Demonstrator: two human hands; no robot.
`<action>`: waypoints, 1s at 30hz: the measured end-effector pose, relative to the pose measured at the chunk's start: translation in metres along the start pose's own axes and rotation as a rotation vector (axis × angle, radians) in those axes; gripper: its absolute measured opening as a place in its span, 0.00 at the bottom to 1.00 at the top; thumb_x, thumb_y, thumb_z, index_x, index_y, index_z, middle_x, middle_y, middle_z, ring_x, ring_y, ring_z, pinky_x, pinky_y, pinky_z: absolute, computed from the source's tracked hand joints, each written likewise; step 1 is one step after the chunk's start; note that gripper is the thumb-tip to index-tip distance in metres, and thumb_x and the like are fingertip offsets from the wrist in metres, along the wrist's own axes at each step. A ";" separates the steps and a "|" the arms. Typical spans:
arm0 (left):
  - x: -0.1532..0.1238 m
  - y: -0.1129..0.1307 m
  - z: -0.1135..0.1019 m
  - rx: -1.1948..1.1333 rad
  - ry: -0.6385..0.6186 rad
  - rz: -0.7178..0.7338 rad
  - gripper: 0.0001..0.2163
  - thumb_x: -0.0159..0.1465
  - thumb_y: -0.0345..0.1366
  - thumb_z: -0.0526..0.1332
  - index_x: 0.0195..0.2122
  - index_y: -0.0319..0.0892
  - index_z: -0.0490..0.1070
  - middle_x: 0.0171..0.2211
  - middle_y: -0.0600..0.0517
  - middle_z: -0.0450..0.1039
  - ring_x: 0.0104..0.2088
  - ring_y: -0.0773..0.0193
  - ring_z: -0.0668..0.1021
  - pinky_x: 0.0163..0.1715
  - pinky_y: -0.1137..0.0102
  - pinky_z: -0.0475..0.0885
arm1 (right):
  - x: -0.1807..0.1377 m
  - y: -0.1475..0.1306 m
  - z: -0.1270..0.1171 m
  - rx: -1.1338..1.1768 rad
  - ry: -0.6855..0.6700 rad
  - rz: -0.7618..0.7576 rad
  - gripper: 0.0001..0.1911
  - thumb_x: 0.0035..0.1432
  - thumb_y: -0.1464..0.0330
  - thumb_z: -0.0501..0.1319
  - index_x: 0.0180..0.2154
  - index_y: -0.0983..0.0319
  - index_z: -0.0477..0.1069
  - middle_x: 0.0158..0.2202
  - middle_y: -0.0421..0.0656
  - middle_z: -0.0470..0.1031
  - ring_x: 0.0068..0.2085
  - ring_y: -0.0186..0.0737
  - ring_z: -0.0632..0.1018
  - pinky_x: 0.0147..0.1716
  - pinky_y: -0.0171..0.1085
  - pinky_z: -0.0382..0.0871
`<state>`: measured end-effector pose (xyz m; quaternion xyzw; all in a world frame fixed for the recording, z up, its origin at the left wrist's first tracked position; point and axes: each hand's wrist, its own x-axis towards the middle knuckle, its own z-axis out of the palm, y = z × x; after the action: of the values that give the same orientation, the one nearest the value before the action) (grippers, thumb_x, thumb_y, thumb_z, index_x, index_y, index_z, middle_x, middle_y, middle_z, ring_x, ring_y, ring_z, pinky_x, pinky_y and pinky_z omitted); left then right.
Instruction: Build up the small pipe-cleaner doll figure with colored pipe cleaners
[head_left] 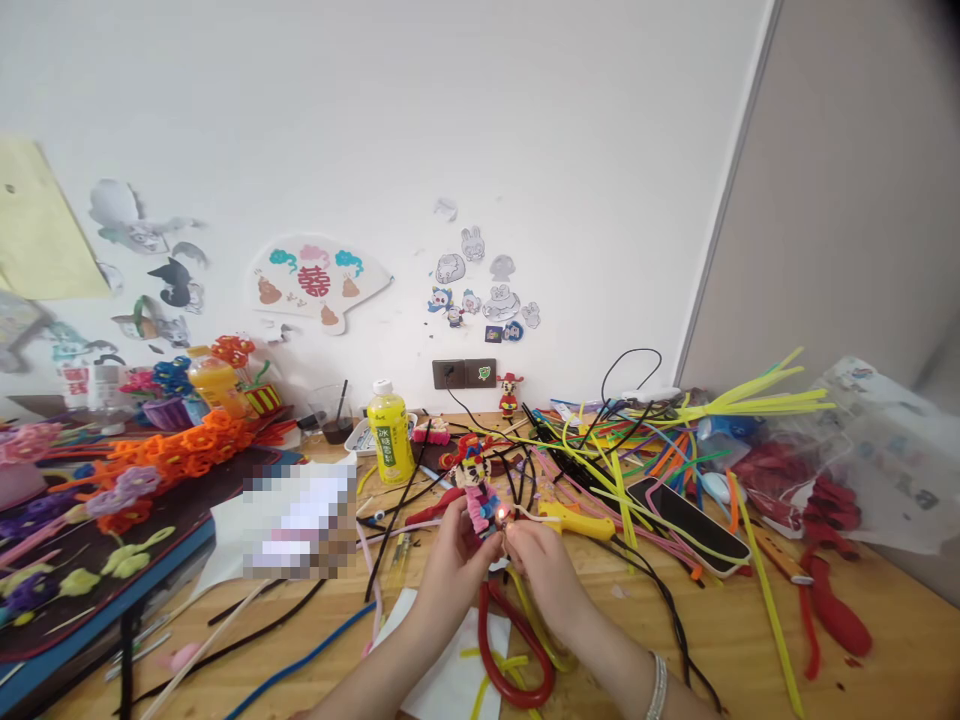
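Note:
My left hand (456, 548) is closed around a small pipe-cleaner doll (480, 490) with a red and blue headpiece and a pink body. It is held upright above the table. Close against the doll's lower right side, a small flame (501, 513) burns at the fingertips of my right hand (546, 568). That hand is closed on what appears to be a lighter, its body mostly hidden by the fingers. Below both hands lie red-handled scissors (484, 640) on white paper (427, 665). A yellow glue gun (581, 521) rests just beyond my right hand.
A yellow drink bottle (391, 435) and a cup (337, 425) stand behind. Loose pipe cleaners (750, 400) and a phone (697, 525) cover the right side. Orange pipe-cleaner flowers (180, 455) lie left. Another small doll (509, 395) stands by the wall, near a socket (465, 374).

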<state>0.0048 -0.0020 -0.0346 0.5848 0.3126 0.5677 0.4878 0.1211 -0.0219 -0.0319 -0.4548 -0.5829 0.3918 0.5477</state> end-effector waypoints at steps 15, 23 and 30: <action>0.000 0.002 0.001 0.024 -0.008 -0.001 0.16 0.52 0.35 0.63 0.40 0.43 0.62 0.36 0.50 0.72 0.38 0.60 0.75 0.39 0.65 0.69 | -0.003 -0.004 -0.001 -0.245 -0.001 -0.072 0.14 0.54 0.67 0.49 0.17 0.61 0.57 0.17 0.35 0.59 0.22 0.33 0.62 0.23 0.32 0.53; 0.000 0.004 0.001 0.032 -0.017 0.009 0.15 0.53 0.33 0.62 0.41 0.43 0.63 0.38 0.49 0.72 0.42 0.58 0.74 0.43 0.64 0.67 | -0.004 -0.007 -0.004 -0.320 0.005 -0.134 0.13 0.55 0.67 0.51 0.20 0.62 0.62 0.19 0.38 0.65 0.24 0.34 0.65 0.24 0.31 0.53; -0.001 0.010 0.003 -0.001 -0.002 -0.013 0.15 0.51 0.34 0.64 0.40 0.43 0.64 0.36 0.50 0.72 0.39 0.60 0.74 0.41 0.65 0.68 | -0.005 -0.010 -0.006 -0.305 0.009 -0.125 0.14 0.56 0.64 0.51 0.20 0.62 0.63 0.20 0.38 0.66 0.24 0.34 0.66 0.25 0.32 0.55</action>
<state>0.0060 -0.0066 -0.0257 0.5831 0.3154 0.5641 0.4922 0.1255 -0.0301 -0.0230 -0.4975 -0.6603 0.2617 0.4981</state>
